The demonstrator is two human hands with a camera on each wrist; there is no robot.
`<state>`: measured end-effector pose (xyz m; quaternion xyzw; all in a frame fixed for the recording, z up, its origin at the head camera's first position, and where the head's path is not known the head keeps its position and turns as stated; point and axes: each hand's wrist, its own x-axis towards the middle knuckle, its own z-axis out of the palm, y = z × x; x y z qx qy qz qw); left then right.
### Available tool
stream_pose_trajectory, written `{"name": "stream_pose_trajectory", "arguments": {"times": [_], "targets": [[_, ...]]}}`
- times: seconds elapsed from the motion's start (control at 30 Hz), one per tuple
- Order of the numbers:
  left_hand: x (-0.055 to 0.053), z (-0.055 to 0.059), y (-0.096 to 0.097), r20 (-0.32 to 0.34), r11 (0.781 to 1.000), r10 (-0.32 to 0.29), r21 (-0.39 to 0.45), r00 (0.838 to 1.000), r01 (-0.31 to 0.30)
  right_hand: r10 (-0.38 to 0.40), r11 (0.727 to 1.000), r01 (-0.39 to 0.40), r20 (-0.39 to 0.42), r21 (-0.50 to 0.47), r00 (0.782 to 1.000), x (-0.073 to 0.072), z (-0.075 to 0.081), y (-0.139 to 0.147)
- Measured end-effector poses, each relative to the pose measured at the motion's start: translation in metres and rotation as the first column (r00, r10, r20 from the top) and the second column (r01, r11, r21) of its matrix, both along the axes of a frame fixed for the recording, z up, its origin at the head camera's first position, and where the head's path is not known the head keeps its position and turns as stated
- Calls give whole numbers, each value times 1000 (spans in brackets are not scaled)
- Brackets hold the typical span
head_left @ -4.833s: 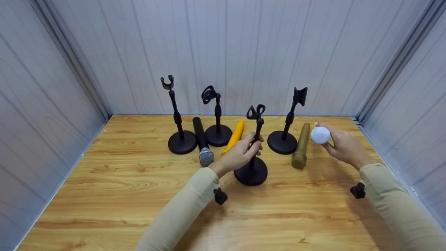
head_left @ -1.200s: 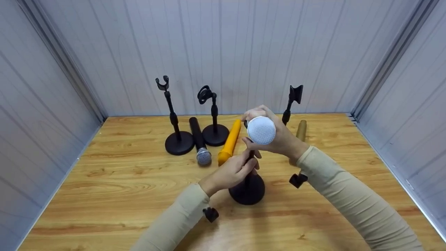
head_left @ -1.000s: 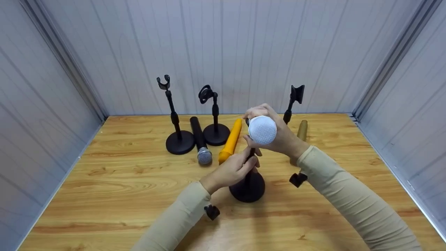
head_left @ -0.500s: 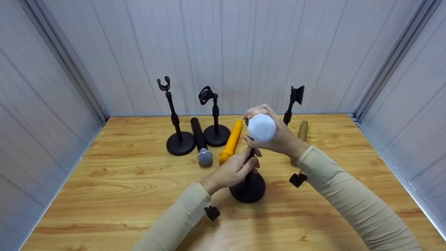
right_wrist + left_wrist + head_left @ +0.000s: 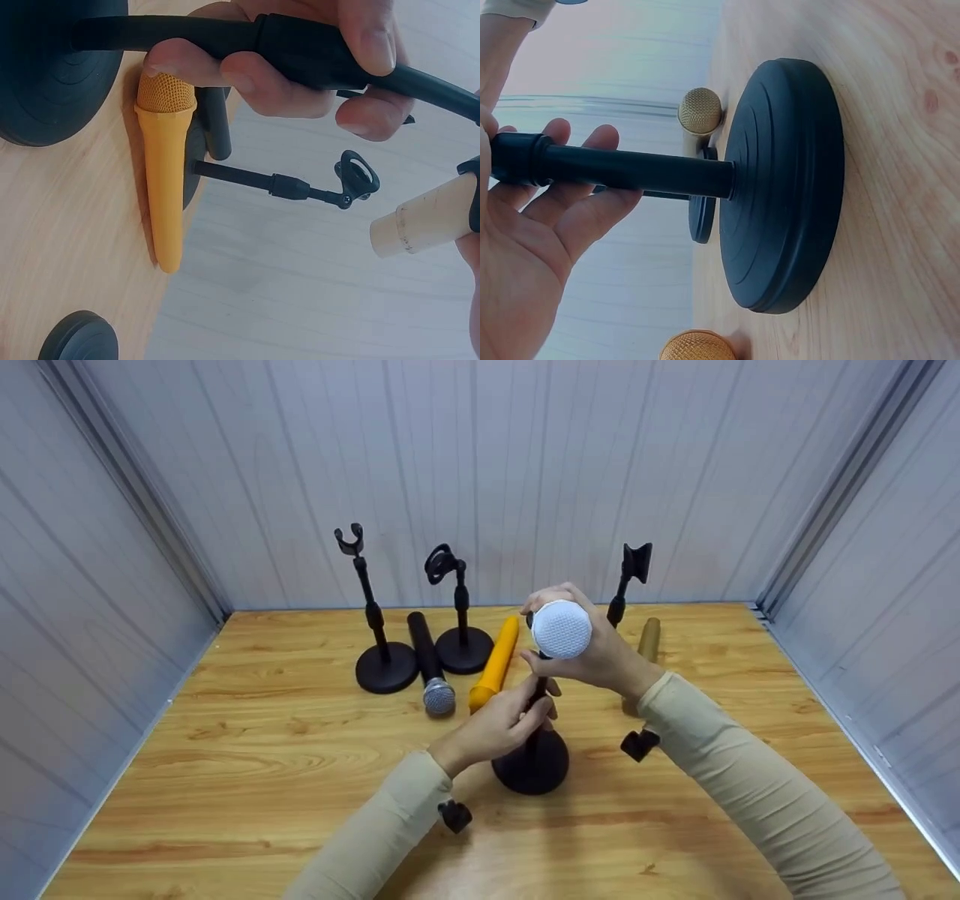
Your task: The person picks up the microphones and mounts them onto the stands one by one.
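My left hand grips the pole of a black desktop microphone stand, whose round base sits on the table. In the left wrist view, fingers and thumb wrap the pole above the base. Over the stand's top, my right hand holds a white microphone, its mesh head facing me. The right wrist view shows the tail of this white microphone passing through the stand's dark clip at the frame edge. Most of the clip is hidden by the right hand and the microphone head.
Behind stand a fork-topped stand, a ring-clip stand and another stand at right. A black microphone, a yellow microphone and a brown-gold microphone lie among them. Panel walls enclose the table.
Since the earliest frame, my right hand has brought the white microphone left to the stand's top, and the stand has come nearer to me. Over the last second, the microphone head has risen slightly.
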<state>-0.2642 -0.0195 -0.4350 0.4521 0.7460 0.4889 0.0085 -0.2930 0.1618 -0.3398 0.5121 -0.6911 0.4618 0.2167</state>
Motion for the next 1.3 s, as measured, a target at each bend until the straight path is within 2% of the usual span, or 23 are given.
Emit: {"name": "stream_pose_trajectory", "arguments": {"times": [0.6, 1.0, 1.17, 1.3], "targets": [[0, -1, -2, 2, 1000, -15, 9, 1000, 15, -28, 998, 28, 2, 56, 1000, 0, 0, 2], [-1, -2, -2, 16, 1000, -20, 21, 1000, 20, -17, 999, 17, 3, 31, 1000, 2, 0, 1], [1, -2, -4, 25, 1000, -29, 13, 999, 29, -3, 997, 3, 2, 79, 1000, 7, 0, 6], [1, 0, -5, 32, 1000, -22, 10, 999, 22, -6, 992, 7, -10, 129, 1000, 9, 3, 21]]}}
